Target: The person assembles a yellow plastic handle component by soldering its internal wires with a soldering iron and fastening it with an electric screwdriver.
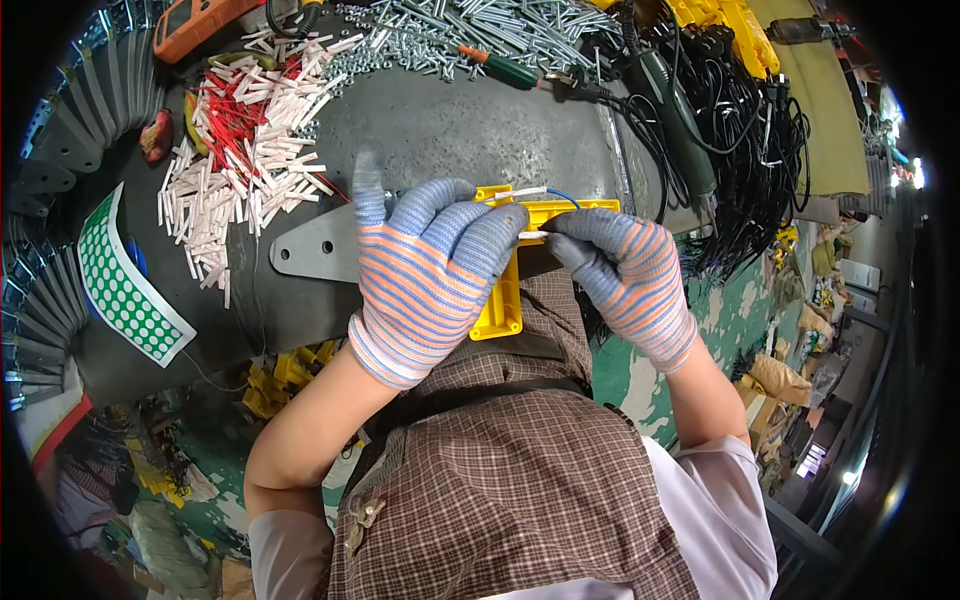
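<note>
Both my hands wear striped knit gloves with grey fingertips. My left hand is closed, its thumb and fingers at one end of a short white sleeve, with one finger sticking up. The fingertips of my right hand pinch at the sleeve's other end. Below them is a yellow T-shaped plastic housing, open side up, partly hidden by my left hand. A second white sleeve with a blue wire lies across its top. A grey metal bracket plate reaches out from under my left hand.
White sleeves and red wires are heaped at the left. Many screws, a green-handled screwdriver and a dark green power tool lie behind. Black cables pile up right. A green-dotted label sheet sits left.
</note>
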Demonstrator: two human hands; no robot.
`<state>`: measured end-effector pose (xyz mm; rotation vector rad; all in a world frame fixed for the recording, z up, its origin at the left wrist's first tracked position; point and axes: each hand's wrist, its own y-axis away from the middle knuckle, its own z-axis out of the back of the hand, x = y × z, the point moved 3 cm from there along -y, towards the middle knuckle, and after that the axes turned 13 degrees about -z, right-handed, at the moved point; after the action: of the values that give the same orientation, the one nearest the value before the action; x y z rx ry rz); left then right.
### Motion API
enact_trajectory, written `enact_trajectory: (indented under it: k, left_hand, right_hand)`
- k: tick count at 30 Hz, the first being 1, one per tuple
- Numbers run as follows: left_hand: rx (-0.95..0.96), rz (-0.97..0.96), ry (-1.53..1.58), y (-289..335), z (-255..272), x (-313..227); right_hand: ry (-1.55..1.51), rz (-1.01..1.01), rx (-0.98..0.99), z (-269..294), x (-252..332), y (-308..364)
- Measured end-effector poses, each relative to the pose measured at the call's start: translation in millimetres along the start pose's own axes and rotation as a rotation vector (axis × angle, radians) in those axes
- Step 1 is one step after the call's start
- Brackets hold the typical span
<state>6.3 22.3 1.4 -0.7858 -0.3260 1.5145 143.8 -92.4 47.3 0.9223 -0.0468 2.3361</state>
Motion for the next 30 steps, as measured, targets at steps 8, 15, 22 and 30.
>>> enact_trajectory:
  k: [8, 15, 22, 30]
  left_hand:
    - [0.109, 0.157, 0.256, -34, 26, 23]
    - [0.670, 0.102, 0.551, -63, 2, 57]
    - [0.660, 0.364, 0.890, -53, -7, 68]
    - [0.555, 0.228, 0.758, -51, 8, 63]
  right_hand:
    - [0.288, 0.332, -0.149, 8, 9, -1]
    - [0.305, 0.442, -0.352, -11, 43, 10]
    - [0.188, 0.246, -0.309, -39, 33, -5]
    - [0.444, 0.180, -0.486, -31, 28, 1]
